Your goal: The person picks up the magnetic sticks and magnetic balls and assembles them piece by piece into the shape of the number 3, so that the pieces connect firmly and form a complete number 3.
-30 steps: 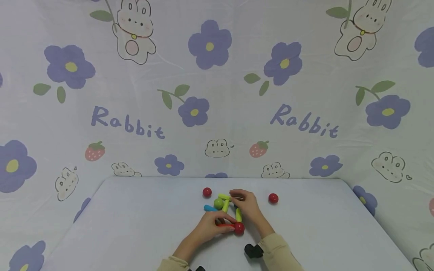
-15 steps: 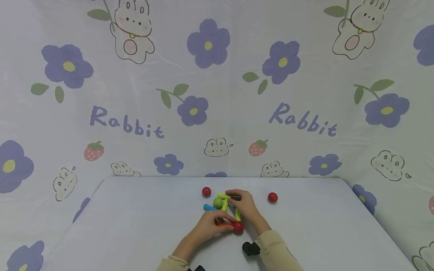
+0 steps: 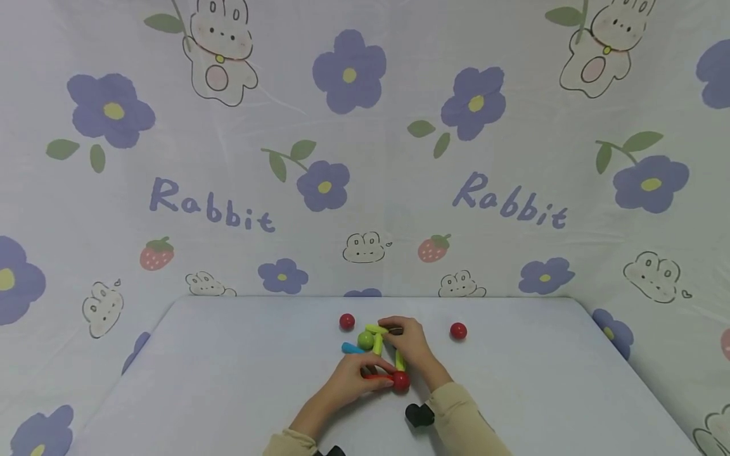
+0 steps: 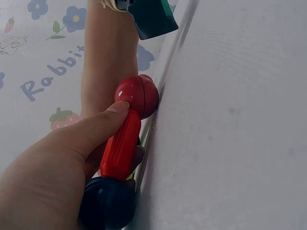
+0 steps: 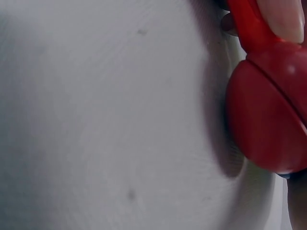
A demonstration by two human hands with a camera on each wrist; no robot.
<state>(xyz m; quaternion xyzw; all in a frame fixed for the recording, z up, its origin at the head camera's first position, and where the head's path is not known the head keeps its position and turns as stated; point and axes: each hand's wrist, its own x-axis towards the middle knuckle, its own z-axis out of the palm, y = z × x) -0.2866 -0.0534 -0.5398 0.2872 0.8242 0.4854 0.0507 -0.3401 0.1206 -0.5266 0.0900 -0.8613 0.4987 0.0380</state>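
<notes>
In the head view, my left hand (image 3: 355, 378) grips a red rod (image 3: 377, 377), thumb along its near side. The rod joins a red ball (image 3: 401, 380) at one end and a dark blue ball (image 4: 106, 205) at the other. Yellow-green rods (image 3: 400, 360) form part of the same frame, with a green ball (image 3: 366, 340) and a blue rod (image 3: 351, 348) at its left. My right hand (image 3: 409, 340) reaches over the far side, its fingertips pinching the end of a yellow-green crosswise rod (image 3: 374, 329). Whatever lies under its palm is hidden.
Two loose red balls lie on the white table (image 3: 228, 373): one ball (image 3: 346, 322) left of the frame, another ball (image 3: 459, 331) to the right. A black wrist device (image 3: 419, 415) sits by the right sleeve. Patterned cloth (image 3: 365, 158) hangs behind the table.
My right hand has shifted slightly left along the far side, its fingertips closer to the crosswise rod. The left hand keeps its hold on the red rod.
</notes>
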